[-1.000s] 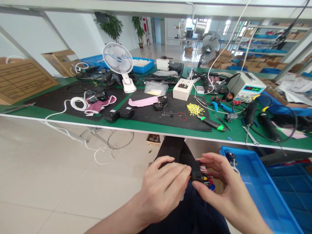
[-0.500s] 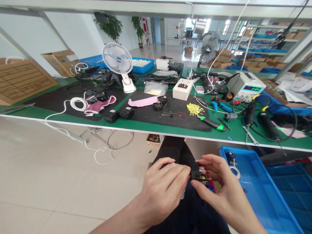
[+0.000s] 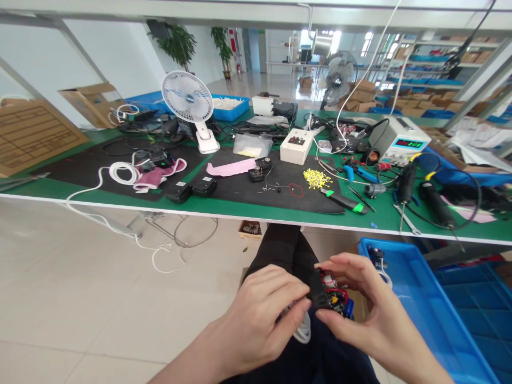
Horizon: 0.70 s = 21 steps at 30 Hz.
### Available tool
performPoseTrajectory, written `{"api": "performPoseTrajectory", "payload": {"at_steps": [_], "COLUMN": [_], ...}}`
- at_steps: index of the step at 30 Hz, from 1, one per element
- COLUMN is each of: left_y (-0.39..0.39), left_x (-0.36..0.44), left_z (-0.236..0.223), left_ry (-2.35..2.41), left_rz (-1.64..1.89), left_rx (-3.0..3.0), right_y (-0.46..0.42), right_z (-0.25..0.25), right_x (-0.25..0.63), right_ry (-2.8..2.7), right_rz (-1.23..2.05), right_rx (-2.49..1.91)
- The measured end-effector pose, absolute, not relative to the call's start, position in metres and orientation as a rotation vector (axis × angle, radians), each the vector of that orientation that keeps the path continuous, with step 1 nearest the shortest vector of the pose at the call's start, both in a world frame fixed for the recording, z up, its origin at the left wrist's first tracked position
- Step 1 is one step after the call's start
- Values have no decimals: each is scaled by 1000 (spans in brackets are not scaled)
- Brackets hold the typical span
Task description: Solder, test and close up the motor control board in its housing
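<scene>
A person's dark trousers point(image 3: 276, 250) fill the foreground below a green-topped bench point(image 3: 132, 194), and above them a small black plastic housing with exposed electronics point(image 3: 318, 292) sits in the bare right hand point(image 3: 366, 301), its grip closed on the unit between thumb and fingers. The left hand point(image 3: 266, 312) meets the opposite side, its grip narrow at thumb and forefinger; whether it pinches the housing or something hidden in the palm, one cannot tell. A loose loop of white cable point(image 3: 304, 332) hanging beneath the left hand could snag and tug, a squeeze on the open side might strain the wiring, and a slipping thumb could drop the unit toward the pale tiled floor point(image 3: 96, 298). The housing looks blocky and dark, its open face crowded with red wires point(image 3: 338, 293), a yellow piece point(image 3: 335, 300) and a bright blue cylinder point(image 3: 349, 308) just beside the right thumb
</scene>
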<state>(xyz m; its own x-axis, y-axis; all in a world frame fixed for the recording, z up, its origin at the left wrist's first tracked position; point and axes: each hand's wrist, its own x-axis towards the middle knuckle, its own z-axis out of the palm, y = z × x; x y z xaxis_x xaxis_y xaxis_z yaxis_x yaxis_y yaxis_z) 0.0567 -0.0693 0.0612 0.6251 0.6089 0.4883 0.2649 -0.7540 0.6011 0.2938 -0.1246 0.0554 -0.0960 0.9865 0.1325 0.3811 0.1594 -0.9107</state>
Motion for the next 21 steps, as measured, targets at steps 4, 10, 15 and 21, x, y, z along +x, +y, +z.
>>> {"api": "performPoseTrajectory", "payload": {"at_steps": [4, 10, 15, 21], "left_y": [-71, -76, -72, -55], "left_x": [61, 71, 74, 71], "left_z": [54, 43, 42, 32], "left_ry": [720, 829, 779, 591], "left_rz": [1052, 1147, 1183, 1330], "left_rx": [2360, 2513, 2398, 2536], "right_y": [-124, -124, -125, -125], "right_z": [53, 45, 43, 55], "right_x": [294, 292, 295, 298], "right_ry": [-1587, -1469, -1410, -1428], "right_rz": [997, 1009, 1087, 1062], "right_rx": [-1397, -1505, -1419, -1376]}}
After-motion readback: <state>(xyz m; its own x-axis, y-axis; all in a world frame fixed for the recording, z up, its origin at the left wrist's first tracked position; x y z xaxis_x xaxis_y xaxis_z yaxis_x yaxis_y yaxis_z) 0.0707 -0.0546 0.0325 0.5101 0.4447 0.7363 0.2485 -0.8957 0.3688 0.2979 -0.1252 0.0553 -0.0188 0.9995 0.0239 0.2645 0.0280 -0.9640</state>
